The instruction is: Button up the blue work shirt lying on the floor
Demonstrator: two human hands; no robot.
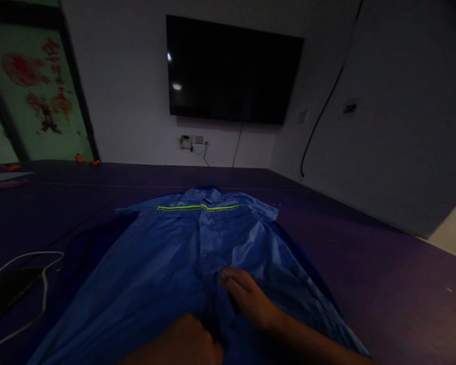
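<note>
A blue work shirt (182, 253) with a yellow-green reflective stripe across the chest lies spread flat on a dark purple surface (365, 263), collar away from me. My right hand (247, 296) rests on the shirt's front placket near the lower middle, fingers curled and pinching the fabric. My left hand (186, 339) is at the bottom edge of the view, closed on the shirt's front just left of the placket; its fingertips are hidden.
A white cable (34, 284) and a dark flat object (7, 291) lie on the surface at the left. A black TV (231, 71) hangs on the far wall above an outlet. A small orange item sits near the door at back left.
</note>
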